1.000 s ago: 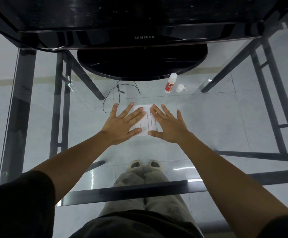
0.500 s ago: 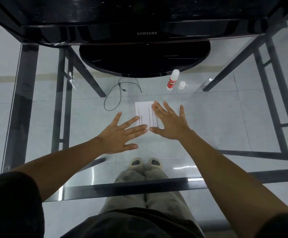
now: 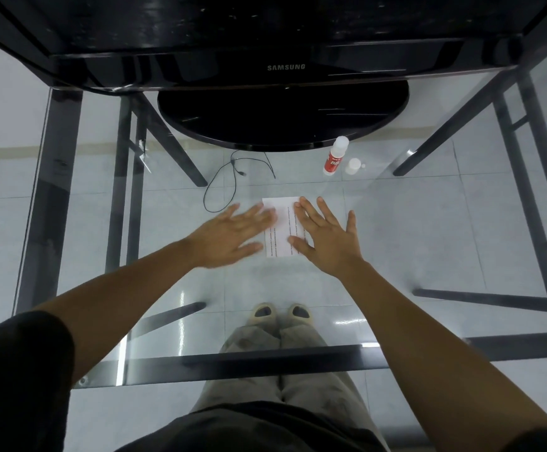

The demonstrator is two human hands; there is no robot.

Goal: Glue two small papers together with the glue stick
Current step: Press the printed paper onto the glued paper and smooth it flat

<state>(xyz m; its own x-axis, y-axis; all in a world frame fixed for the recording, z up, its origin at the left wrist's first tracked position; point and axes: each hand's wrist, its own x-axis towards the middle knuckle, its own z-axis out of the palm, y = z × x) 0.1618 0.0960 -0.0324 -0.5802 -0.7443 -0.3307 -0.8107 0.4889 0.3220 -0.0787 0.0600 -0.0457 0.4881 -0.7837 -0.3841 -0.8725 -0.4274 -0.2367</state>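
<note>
A small white paper with printed lines lies flat on the glass table; I cannot tell whether a second sheet lies under it. My right hand rests flat on its right part, fingers spread. My left hand is blurred, flat and open, its fingertips at the paper's left edge. The glue stick, white with a red label, stands uncapped beyond the paper near the monitor base. Its white cap sits just to the right of it.
A black monitor with a round base stands at the back of the glass table. A thin black cable loops left of the paper. Black table legs, the tiled floor and my feet show through the glass.
My left hand slid off the paper toward me and to the left, then moved back up to the paper's left edge. My right hand stayed pressed on the paper.
</note>
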